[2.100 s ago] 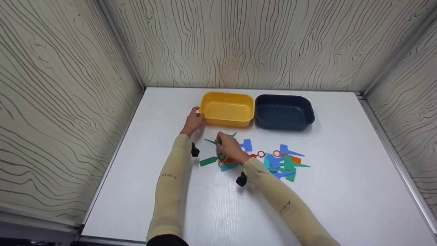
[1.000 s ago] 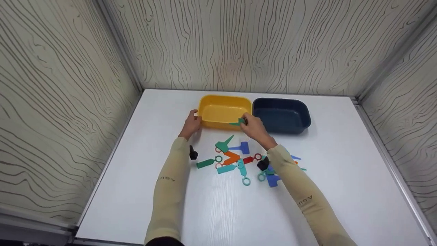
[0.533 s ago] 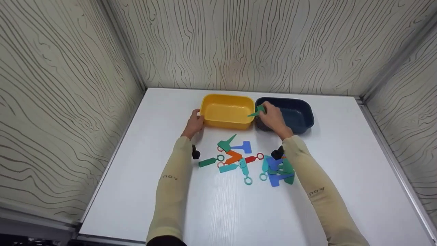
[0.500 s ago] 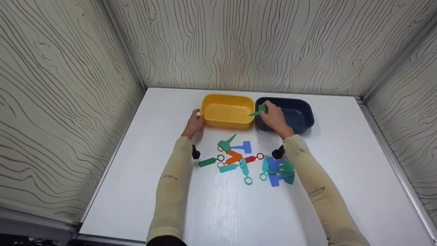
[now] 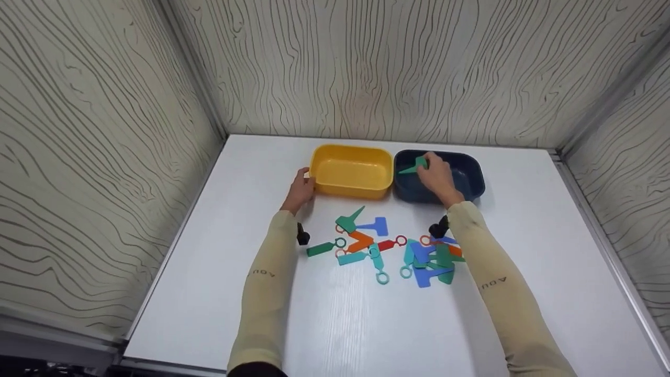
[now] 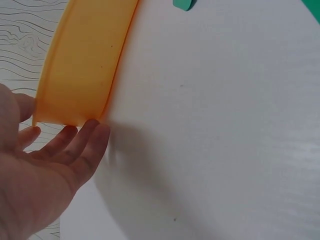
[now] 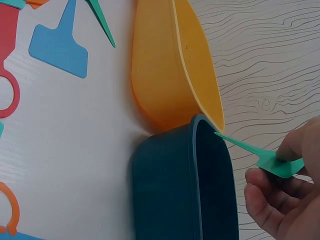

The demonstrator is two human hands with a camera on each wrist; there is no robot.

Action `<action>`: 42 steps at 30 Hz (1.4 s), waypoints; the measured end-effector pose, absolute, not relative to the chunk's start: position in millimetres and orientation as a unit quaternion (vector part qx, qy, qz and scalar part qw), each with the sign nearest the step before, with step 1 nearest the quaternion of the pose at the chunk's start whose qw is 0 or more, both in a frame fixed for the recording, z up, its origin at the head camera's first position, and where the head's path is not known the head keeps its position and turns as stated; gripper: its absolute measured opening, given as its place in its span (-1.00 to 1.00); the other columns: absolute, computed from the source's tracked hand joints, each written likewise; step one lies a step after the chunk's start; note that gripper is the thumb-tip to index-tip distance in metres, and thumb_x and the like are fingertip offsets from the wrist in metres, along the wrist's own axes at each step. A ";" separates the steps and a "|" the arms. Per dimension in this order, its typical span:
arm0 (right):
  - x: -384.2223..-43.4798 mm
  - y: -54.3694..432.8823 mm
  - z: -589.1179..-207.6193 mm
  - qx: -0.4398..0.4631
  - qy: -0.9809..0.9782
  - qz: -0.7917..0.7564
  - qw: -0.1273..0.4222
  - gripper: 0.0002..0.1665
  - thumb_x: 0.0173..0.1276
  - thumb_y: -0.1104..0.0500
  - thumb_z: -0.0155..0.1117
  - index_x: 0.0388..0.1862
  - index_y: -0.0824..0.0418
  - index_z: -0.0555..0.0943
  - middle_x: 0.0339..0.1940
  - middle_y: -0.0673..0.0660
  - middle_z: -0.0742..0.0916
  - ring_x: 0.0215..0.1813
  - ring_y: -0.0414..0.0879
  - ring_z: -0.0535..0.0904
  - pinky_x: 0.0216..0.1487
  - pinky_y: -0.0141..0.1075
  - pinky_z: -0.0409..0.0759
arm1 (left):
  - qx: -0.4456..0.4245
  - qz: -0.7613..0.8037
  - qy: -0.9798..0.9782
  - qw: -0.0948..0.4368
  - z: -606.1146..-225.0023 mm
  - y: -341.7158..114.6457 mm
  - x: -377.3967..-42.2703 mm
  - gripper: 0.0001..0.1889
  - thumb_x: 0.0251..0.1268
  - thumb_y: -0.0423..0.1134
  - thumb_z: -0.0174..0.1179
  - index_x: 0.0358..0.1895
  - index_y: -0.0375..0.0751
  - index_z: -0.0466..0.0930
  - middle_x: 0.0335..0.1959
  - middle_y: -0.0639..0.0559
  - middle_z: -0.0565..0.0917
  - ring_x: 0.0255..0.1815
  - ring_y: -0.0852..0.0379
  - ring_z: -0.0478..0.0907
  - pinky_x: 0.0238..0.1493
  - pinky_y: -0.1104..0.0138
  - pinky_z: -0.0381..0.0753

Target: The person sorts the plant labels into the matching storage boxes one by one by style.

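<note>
My right hand [image 5: 437, 175] pinches a green T-shaped plant label [image 5: 414, 166] over the dark blue bin [image 5: 473, 183]. In the right wrist view the label's [image 7: 274, 162] pointed stem reaches toward the corner where the two bins meet. My left hand [image 5: 300, 192] rests at the left end of the yellow bin [image 5: 353, 190]. Its fingertips [image 6: 100, 131] touch the outside of the end wall in the left wrist view, with the thumb at the rim. Below the bins lie a green T-shaped label [image 5: 346, 223] and a blue one [image 5: 381, 226].
Around them lie ring-ended tags: dark green [image 5: 320, 248], orange [image 5: 360, 242], turquoise [image 5: 350, 258] and red [image 5: 386, 245]. A second pile of labels [image 5: 423, 252], mostly blue and green, is partly beneath my right forearm. Patterned walls [image 5: 361, 68] enclose the white table [image 5: 335, 324].
My right hand has lifted a green label from the left pile and carried it right, past the yellow bin to above the dark blue one. My left hand has stayed at the yellow bin.
</note>
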State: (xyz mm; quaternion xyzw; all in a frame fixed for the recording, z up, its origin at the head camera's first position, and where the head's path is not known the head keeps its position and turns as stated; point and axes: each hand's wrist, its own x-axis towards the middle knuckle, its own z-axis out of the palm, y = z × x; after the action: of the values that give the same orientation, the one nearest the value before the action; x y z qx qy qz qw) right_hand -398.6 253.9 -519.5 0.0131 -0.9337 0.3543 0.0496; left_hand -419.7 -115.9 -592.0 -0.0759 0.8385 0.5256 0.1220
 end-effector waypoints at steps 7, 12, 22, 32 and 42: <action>-400.4 261.2 -517.9 0.011 -0.931 0.363 0.034 -0.65 0.46 0.17 -0.03 0.10 0.33 0.47 -0.14 0.27 0.65 -0.31 -0.01 0.56 -0.29 -0.23 0.51 | -0.072 0.527 0.838 0.122 -591.3 -116.8 -421.7 -0.45 0.56 0.02 -0.17 0.52 0.07 0.02 0.30 -0.07 0.45 0.12 0.09 0.50 0.15 0.20 0.51; -397.8 260.9 -512.2 0.012 -0.930 0.363 0.059 -0.72 0.44 0.18 -0.01 -0.01 0.31 0.51 -0.17 0.26 0.68 -0.30 0.03 0.57 -0.24 -0.16 0.49 | -0.065 0.536 0.833 0.123 -589.4 -116.7 -420.6 -0.46 0.58 0.00 -0.17 0.52 0.07 0.03 0.31 -0.09 0.45 0.08 0.10 0.52 0.05 0.25 0.54; -388.5 231.6 -512.1 0.048 -0.926 0.373 0.036 -0.77 0.43 0.14 0.04 -0.09 0.26 0.54 -0.24 0.20 0.65 -0.31 -0.01 0.52 -0.29 -0.25 0.48 | -0.070 0.548 0.823 0.131 -588.3 -120.2 -418.7 -0.46 0.57 -0.01 -0.17 0.52 0.09 0.01 0.29 -0.06 0.45 0.06 0.09 0.52 0.02 0.25 0.53; -366.7 179.1 -520.8 0.137 -0.919 0.368 -0.041 -0.74 0.43 0.08 0.10 -0.07 0.23 0.56 -0.22 0.19 0.67 -0.26 0.01 0.53 -0.19 -0.24 0.55 | -0.065 0.543 0.828 0.121 -590.1 -120.3 -418.1 -0.46 0.57 -0.01 -0.16 0.52 0.06 0.02 0.29 -0.09 0.45 0.12 0.08 0.51 0.11 0.20 0.53; -349.7 142.0 -540.1 0.151 -0.924 0.332 -0.116 -0.72 0.39 -0.01 0.22 -0.07 0.14 0.57 -0.21 0.12 0.68 -0.23 -0.01 0.55 -0.18 -0.25 0.57 | -0.073 0.538 0.832 0.118 -593.8 -116.3 -419.4 -0.46 0.56 -0.01 -0.15 0.51 0.06 0.04 0.24 -0.08 0.47 0.07 0.09 0.52 0.01 0.27 0.53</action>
State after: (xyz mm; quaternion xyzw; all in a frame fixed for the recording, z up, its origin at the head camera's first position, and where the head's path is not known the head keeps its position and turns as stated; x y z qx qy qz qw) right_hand -349.7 142.0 -540.1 0.1514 -0.9237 0.3323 -0.1162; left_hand -419.4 -116.3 -593.8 -0.0725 0.8319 0.5375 0.1176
